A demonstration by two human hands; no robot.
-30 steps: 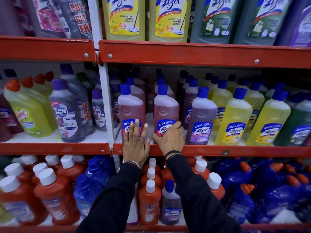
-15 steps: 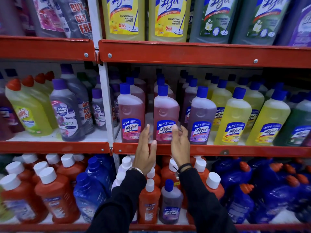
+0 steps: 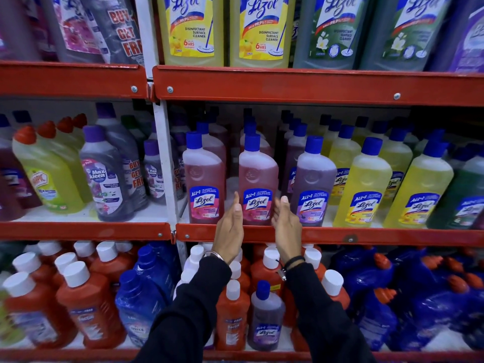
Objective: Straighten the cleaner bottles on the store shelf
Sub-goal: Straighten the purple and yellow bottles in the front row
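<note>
Open gaps flank the middle pink bottle (image 3: 258, 179): left hand (image 3: 230, 226) fills one, right hand (image 3: 286, 227) the other. Neighbouring pink bottle (image 3: 203, 179) and purple bottle (image 3: 313, 182) bound them. Red shelf lip (image 3: 366, 235) blocks below; rear rows crowd behind.

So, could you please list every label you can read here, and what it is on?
"Lizol", "Disinfectant Surface Cleaner", "6 HRS": top-shelf yellow bottle.
"All in 1", "Lizol": pink bottle between the hands.
"Max kleen": grey bottle.
"BUY GET FREE": bottle sleeve, partly cut off.
Smaller print: blurred.
</note>
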